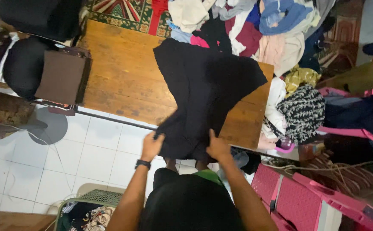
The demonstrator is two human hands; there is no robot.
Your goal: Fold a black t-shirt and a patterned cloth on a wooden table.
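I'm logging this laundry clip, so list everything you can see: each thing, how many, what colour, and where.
black garment: one, black, spread on the table, near edge gripped by both hands
wooden table: one, brown, centre
clothes pile: one heap, mixed white, blue, maroon, beige, at the table's far right end
patterned fabric: one, black and white, right of the table
plastic baskets: pink, count unclear, lower right
green basket: one, green, bottom left, holding patterned cloth
rug: one, red and green patterned, top
tiled floor: white, left
wristwatch: one, black, on the left wrist
left hand: gripping the garment's edge
right hand: gripping the garment's edge
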